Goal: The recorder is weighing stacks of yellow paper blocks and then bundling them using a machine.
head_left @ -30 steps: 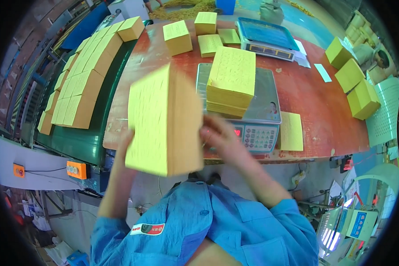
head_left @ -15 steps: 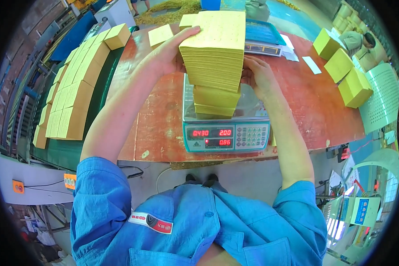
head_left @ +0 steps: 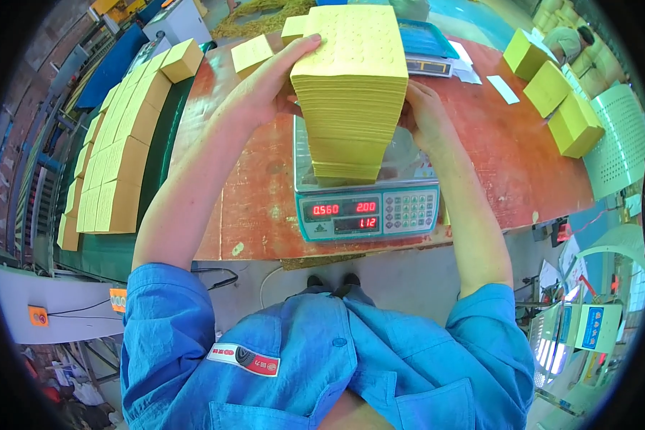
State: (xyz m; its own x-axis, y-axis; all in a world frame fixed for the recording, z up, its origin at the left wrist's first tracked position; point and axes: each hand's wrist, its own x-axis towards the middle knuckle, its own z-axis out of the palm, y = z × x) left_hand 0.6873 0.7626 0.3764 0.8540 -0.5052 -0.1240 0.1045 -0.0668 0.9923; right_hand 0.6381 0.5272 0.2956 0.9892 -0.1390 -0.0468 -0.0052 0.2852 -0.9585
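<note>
A tall stack of yellow paper sheets (head_left: pixel 347 107) stands on the pan of a weighing scale (head_left: pixel 369 213) with a teal casing and lit red digits. Rows of small punched marks show on the top sheet. My left hand (head_left: pixel 265 82) clasps the stack's left side, its thumb lying along the top edge. On the opposite side my right hand (head_left: pixel 426 111) is against the stack, fingers curled in and partly hidden behind the paper. Between them, both hands hold the upper part of the pile.
Rows of yellow paper blocks (head_left: pixel 125 154) line a green conveyor belt (head_left: pixel 154 154) at left. Smaller stacks (head_left: pixel 252 53) lie behind my left hand on the red table (head_left: pixel 251 193). Another blue-topped scale (head_left: pixel 430 54) stands at the back. More yellow blocks (head_left: pixel 577 125) sit at right; a person (head_left: pixel 570 44) is beyond.
The upper stack, tilted and offset before, has come down in line with the lower one, making one tall pile. Both hands stayed on it. The scale's readout has gone up.
</note>
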